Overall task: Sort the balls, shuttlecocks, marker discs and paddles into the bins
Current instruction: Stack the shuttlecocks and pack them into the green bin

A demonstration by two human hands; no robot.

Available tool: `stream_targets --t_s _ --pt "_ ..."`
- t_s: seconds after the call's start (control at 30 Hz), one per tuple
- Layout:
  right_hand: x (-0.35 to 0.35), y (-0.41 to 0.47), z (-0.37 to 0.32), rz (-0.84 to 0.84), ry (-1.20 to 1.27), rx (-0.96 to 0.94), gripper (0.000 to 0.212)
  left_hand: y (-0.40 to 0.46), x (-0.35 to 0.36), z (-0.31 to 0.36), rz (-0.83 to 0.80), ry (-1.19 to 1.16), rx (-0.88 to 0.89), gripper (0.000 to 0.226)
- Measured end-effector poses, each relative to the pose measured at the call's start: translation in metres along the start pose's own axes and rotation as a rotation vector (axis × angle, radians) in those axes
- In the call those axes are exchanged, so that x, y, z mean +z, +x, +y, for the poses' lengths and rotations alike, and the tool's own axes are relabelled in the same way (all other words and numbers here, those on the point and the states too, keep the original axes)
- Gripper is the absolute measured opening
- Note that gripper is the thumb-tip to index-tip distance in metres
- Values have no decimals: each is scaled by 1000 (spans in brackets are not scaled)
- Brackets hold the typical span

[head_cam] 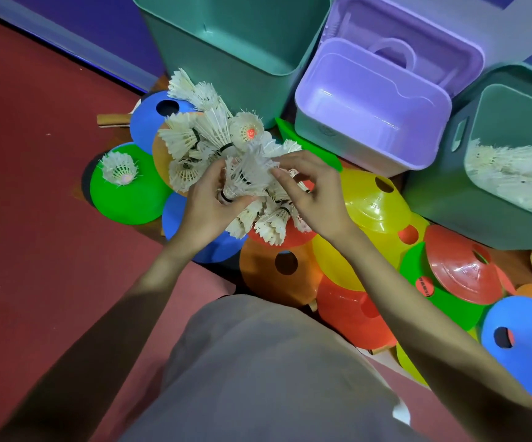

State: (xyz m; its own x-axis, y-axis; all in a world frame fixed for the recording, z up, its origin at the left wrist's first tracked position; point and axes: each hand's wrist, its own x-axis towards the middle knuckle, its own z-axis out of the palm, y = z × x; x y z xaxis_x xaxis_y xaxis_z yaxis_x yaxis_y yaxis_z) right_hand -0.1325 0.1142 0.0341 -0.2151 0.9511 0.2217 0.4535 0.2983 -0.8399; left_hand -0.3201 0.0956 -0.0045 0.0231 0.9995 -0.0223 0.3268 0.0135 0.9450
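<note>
A heap of white feather shuttlecocks (200,135) lies on coloured marker discs in the middle of the floor. My left hand (207,199) grips a shuttlecock (242,180) near its cork end. My right hand (309,193) pinches the feathers of the same bunch from the right. One shuttlecock (119,169) sits alone on a green disc (127,199). More shuttlecocks (513,173) lie inside the green bin (459,135) at the right. A paddle handle (111,119) pokes out from under a blue disc (153,119).
A large green bin (226,43) and a purple bin (369,100) with a second purple tub behind it stand at the back. Yellow (376,205), orange (277,272), red (462,272) and blue (526,346) discs cover the floor right of my knee (258,362). Red floor lies at left.
</note>
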Motion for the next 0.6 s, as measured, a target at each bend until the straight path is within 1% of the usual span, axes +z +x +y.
stream_targets --t_s 0.07,0.13,0.2,0.27,0.33,0.47,0.6 --pt "0 7 -2 28 -11 -15 21 3 -2 -2 22 -42 -25 51" --pt "1 17 0 113 -25 -2 22 6 -5 -2 48 -71 -36 52" --pt "2 29 7 190 7 58 21 8 -7 -2 62 -108 -39 54" --pt "4 42 19 215 11 111 20 8 -9 -4 76 -141 -34 54" --pt "7 57 33 164 -70 146 20 8 -10 -7 91 -159 -36 54" --pt "19 89 52 -75 -205 206 24 6 -10 -14 116 -166 -42 52" --pt "33 112 64 -149 -281 277 32 5 -10 -20 160 -152 -25 55"
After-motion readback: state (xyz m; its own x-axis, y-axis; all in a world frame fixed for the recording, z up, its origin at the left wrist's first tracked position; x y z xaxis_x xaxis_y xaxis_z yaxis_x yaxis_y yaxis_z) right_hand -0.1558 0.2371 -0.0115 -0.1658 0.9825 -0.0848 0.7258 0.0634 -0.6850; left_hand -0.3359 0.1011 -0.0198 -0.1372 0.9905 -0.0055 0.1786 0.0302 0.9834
